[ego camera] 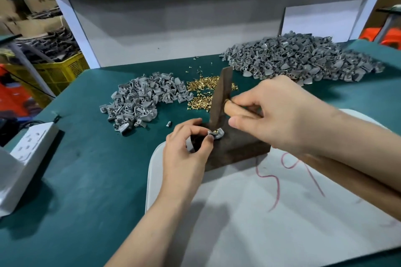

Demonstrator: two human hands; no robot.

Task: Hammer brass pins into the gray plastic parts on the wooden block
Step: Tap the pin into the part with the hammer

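Observation:
A dark wooden block [238, 147] lies on a white sheet in front of me. On its top sits one gray plastic part [217, 134] with a brass pin [216, 131] standing in it. My left hand [186, 147] pinches the part's near edge between thumb and forefinger. My right hand [280, 112] grips the wooden handle of a hammer [221, 95]. The hammer's dark metal head points down, its lower end right above the pin.
A small heap of gray parts [138, 99] lies at the left, a large heap [303, 58] at the back right, loose brass pins [204, 91] between them. A white power strip [32, 143] sits at the table's left edge. The green mat [86, 180] covers the table.

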